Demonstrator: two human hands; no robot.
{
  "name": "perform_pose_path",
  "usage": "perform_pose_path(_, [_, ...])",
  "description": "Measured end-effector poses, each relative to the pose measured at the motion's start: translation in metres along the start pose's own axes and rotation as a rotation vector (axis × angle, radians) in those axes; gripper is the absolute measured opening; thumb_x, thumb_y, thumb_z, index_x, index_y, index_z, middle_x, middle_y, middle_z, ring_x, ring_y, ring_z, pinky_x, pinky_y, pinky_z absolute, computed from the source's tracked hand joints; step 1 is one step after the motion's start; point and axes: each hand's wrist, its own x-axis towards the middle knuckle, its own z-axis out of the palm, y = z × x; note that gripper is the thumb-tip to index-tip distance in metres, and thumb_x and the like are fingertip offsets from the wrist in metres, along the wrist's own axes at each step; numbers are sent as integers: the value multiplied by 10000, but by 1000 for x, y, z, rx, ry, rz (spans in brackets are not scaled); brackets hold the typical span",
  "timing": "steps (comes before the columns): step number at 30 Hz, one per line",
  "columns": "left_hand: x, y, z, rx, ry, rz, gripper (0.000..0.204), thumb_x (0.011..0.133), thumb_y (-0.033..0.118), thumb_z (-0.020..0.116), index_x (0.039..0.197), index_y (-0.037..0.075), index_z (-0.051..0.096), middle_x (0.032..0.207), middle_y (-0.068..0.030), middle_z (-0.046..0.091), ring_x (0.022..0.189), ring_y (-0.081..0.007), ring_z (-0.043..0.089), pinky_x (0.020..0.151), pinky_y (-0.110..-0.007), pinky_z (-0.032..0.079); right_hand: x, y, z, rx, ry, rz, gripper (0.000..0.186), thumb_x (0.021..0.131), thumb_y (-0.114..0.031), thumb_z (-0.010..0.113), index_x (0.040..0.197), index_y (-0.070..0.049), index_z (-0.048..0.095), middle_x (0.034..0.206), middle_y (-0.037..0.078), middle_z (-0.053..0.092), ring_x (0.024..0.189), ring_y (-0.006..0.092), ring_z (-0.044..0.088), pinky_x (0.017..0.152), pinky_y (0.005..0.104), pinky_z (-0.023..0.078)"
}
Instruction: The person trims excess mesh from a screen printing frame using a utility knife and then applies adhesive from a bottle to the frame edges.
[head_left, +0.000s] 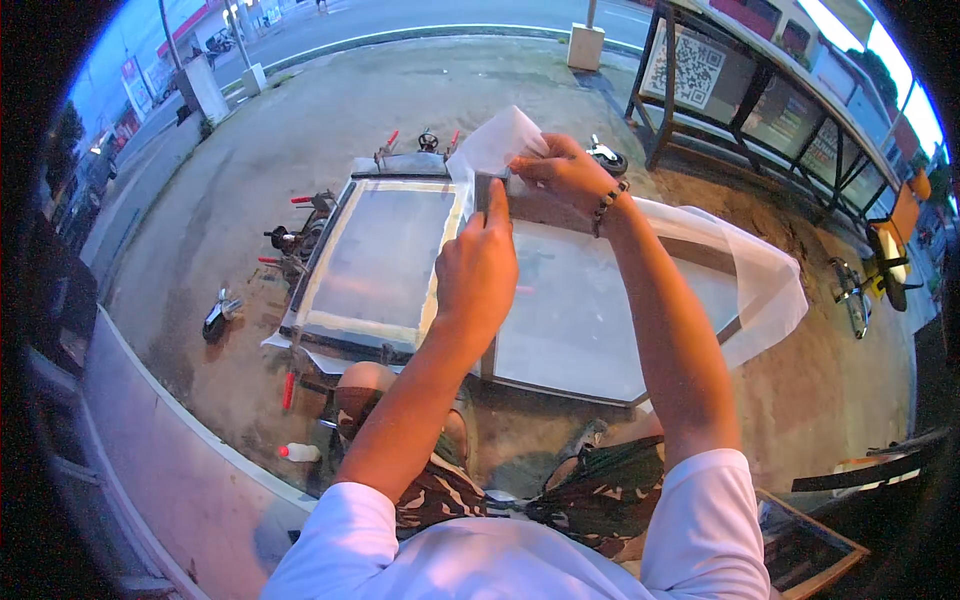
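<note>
My right hand (pixel 565 177) pinches a loose corner of sheer white mesh fabric (pixel 497 142), raised above the far edge of the frames. Just to its left, my left hand (pixel 477 265) stretches its index finger onto the far corner of a dark frame (pixel 560 209); its other fingers are curled, and its thumb is mostly hidden. White mesh also lies across this right frame and hangs past its right side (pixel 778 290). Alongside, at the left, a second frame (pixel 297 318) carries taut mesh with a cream-coloured border. My left forearm covers part of the gap between the frames.
Clamps with red handles (pixel 290 388) line the left frame. A white bottle with a red cap (pixel 302 453) and a metal clamp (pixel 222 314) lie on the concrete. A dark metal rack (pixel 665 120) stands far right; a wooden frame (pixel 848 556) leans near lower right.
</note>
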Motion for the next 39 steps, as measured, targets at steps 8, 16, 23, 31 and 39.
perform_pose_path(8, [-51, -50, 2, -852, -103, -164, 452, 951, 196, 551, 1377, 81, 450, 807, -92, 608, 640, -174, 612, 592, -332, 508, -8, 4, 10, -67, 20, -40, 248, 820, -160, 704, 989, 11, 645, 867, 21, 646, 805, 92, 577, 721, 239, 435])
perform_pose_path(16, [-65, -54, -38, -1438, -433, -463, 323, 974, 254, 527, 1246, 98, 451, 716, -14, 525, 587, -110, 555, 574, -258, 486, -43, -39, 21, -413, -5, -152, 246, 829, -171, 711, 954, 32, 652, 747, 44, 644, 677, 107, 589, 629, 267, 461])
perform_pose_path(23, [-58, -48, -43, -1436, -446, -490, 281, 960, 296, 540, 1082, 43, 534, 710, -33, 557, 514, -109, 530, 458, -247, 448, -53, -80, 31, -838, 68, -286, 232, 795, -195, 718, 864, 21, 672, 704, 122, 647, 663, 216, 618, 609, 351, 472])
perform_pose_path(31, [-64, -50, -44, -1488, -466, -499, 274, 939, 325, 561, 948, 51, 571, 631, -37, 550, 445, -108, 490, 383, -256, 385, -64, -115, 52, -997, 141, -308, 231, 758, -284, 724, 850, -73, 711, 813, 194, 669, 779, 375, 651, 717, 444, 513])
perform_pose_path(39, [-60, -47, -47, -1449, -434, -489, 294, 919, 341, 597, 989, 56, 612, 637, -38, 573, 451, -118, 499, 389, -259, 392, -70, -115, 56, -1014, 141, -284, 227, 755, -298, 727, 836, -87, 710, 785, 179, 669, 765, 375, 646, 705, 449, 516])
